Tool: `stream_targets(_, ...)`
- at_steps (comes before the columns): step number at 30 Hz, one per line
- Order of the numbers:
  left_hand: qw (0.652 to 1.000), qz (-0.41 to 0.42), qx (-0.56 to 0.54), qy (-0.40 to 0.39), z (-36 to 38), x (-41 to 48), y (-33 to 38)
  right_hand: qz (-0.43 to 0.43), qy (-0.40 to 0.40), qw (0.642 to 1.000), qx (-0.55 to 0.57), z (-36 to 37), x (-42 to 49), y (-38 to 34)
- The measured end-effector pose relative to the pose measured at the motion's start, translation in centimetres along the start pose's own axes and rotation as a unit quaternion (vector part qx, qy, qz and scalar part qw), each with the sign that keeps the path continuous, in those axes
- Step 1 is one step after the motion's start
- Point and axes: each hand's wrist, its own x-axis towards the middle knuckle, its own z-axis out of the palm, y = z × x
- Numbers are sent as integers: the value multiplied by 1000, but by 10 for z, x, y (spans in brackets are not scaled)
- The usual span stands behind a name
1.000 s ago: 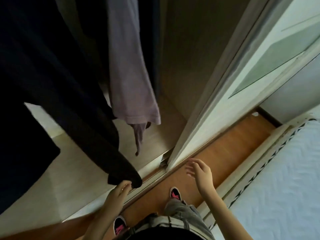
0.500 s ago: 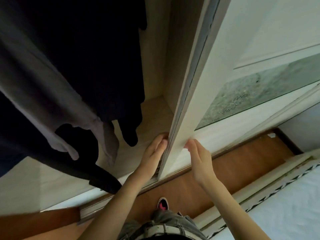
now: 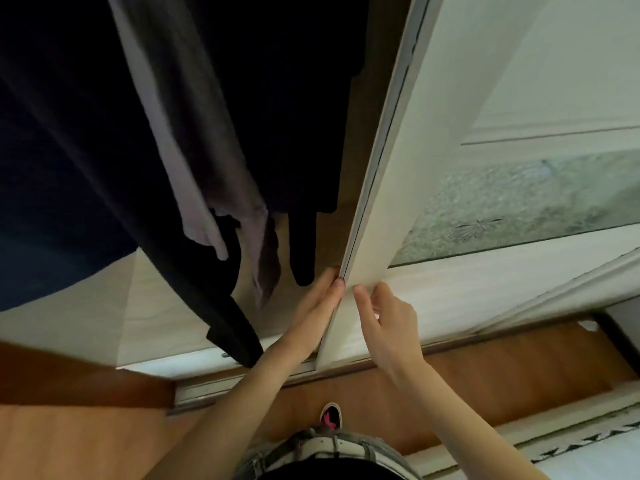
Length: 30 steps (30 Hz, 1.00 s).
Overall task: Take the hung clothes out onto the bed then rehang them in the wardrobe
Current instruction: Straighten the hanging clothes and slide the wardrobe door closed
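Observation:
Several dark garments and a pale lilac top hang inside the open wardrobe, filling the upper left. A black sleeve dangles just left of the sliding door's edge. My left hand lies with straight fingers against the inner side of the white sliding door, at its edge. My right hand has its fingertips on the door's outer face, fingers loosely bent, holding nothing.
The wardrobe floor is pale wood, with a door track along the front. Brown wooden flooring runs between the wardrobe and the white bed at the bottom right. My shoe stands near the track.
Both hands rose from near my waist to the sliding door's edge, one on each side. Since half a second ago they stay there and the view has closed in slightly.

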Motion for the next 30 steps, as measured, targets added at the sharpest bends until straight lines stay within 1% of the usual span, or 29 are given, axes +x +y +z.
stream_targets(3,999,2,-10,40,-29,-19,-5,-39,-29,999,-19,23,-8,-20)
stream_targets(6,996,13,5,85,-63,-42,-8,-83,-71,993,-47,47,-14,-44)
stream_targets(8,988,20,36,147,-88,-61,-13,-109,-97,988,-50,64,-18,-60)
stream_targets(10,976,40,56,209,-116,-84,-22,-149,-110,980,-77,82,-20,-74)
stream_targets(13,943,25,55,326,-166,-130,-39,-217,-131,958,-133,109,-22,-100)
stream_targets(15,911,5,47,410,-198,-164,-46,-253,-146,941,-168,128,-26,-116)
stream_targets(16,889,1,45,456,-213,-181,-48,-266,-145,936,-180,138,-28,-124)
stream_targets(20,780,14,33,625,-274,-228,-30,-335,-119,910,-214,172,-39,-158)
stream_targets(22,735,21,53,676,-310,-242,-19,-381,-101,892,-220,185,-44,-177)
stream_targets(24,705,32,57,706,-343,-252,-7,-411,-97,881,-214,197,-50,-195)
stream_targets(25,699,38,56,712,-357,-254,-1,-420,-102,876,-215,204,-53,-203)
stream_targets(26,701,42,55,709,-370,-257,4,-425,-107,872,-218,212,-56,-211)
stream_targets(28,727,54,44,683,-389,-258,14,-414,-118,875,-222,228,-63,-225)
stream_targets(30,763,60,25,643,-401,-258,15,-413,-135,872,-225,245,-69,-237)
